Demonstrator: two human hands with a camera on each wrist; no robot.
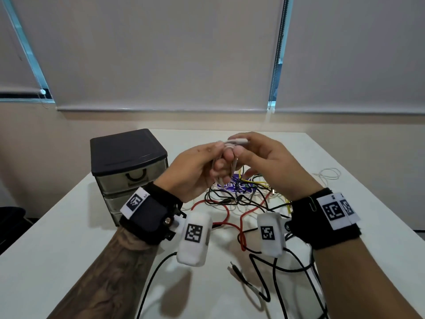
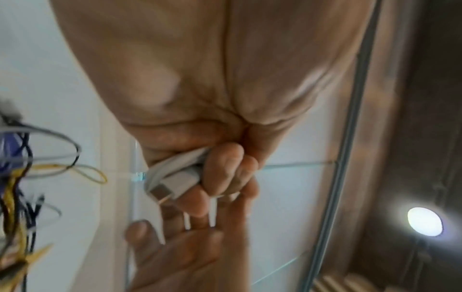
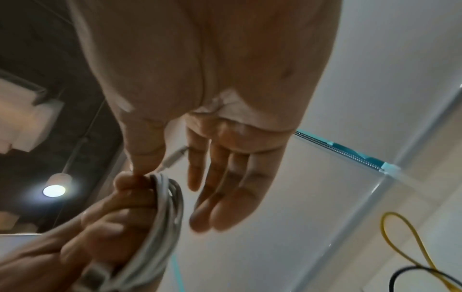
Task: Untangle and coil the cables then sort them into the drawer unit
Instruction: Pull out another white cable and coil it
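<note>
Drawers of drawer unit [image 1: 128, 173] closed; left hand [image 1: 195, 173] grips white cable [image 1: 230, 146].

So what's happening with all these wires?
A person is winding a white cable into a coil above the table. The left hand grips the coiled loops; the right hand pinches the loose plug end. A tangle of cables still lies on the table beside the drawer unit, whose drawers are closed.
</note>
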